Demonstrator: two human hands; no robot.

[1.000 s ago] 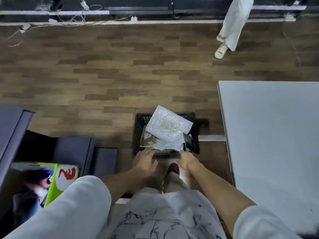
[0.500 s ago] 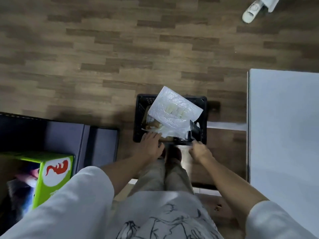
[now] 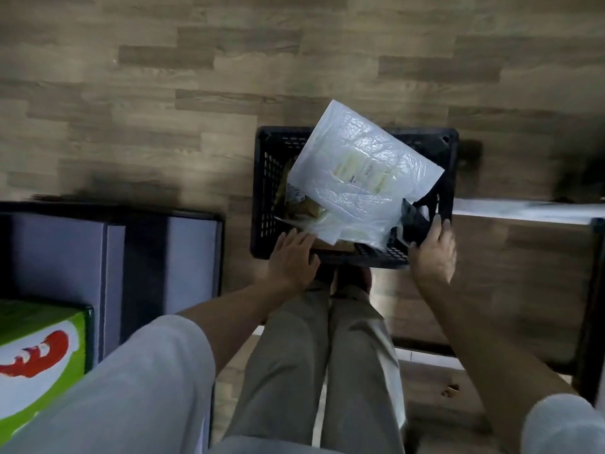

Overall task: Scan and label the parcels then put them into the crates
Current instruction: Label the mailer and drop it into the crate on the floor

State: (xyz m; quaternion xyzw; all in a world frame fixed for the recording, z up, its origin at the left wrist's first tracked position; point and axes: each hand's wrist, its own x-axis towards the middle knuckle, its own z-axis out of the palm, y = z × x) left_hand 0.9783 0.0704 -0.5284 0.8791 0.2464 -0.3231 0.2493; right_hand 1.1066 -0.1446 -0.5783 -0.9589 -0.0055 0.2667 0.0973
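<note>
I see the black perforated plastic crate (image 3: 268, 178) on the wood-pattern floor (image 3: 131, 109) just ahead of my feet, its long axis running left to right. On top lies a white crinkled plastic mailer parcel (image 3: 363, 168), tilted, one corner jutting past the crate's far rim and its long axis slanting from far left to near right; smaller parcels lie beneath it. My left hand (image 3: 291, 257) rests on the near rim with fingers fairly straight, grasping nothing that I can see. My right hand (image 3: 432, 250) curls round the near right corner. The mailer's pale label is unreadable. A green carton with a red mark (image 3: 39, 355) sits at left.
</note>
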